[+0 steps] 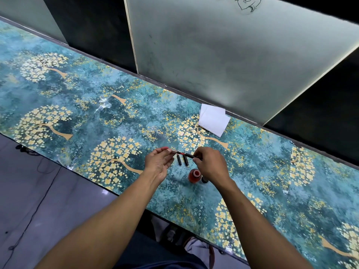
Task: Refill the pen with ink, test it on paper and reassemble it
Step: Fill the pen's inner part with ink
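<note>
Both hands hold a slim pen part [183, 153], red and black, level above the table. My left hand [158, 164] pinches its left end with fingertips; my right hand [210, 165] grips its right end. Below it, two black pen pieces [182, 161] lie side by side on the table. An open bottle of red ink [194, 176] stands just in front of them, by my right wrist, with its dark cap [204, 179] beside it. A folded white paper [213, 122] lies farther back, near the wall.
The long table [97, 113] has a teal covering with yellow tree patterns. A frosted glass panel [223, 45] rises along its far edge. The near edge runs diagonally, with grey floor [38, 200] and a thin cable at the left.
</note>
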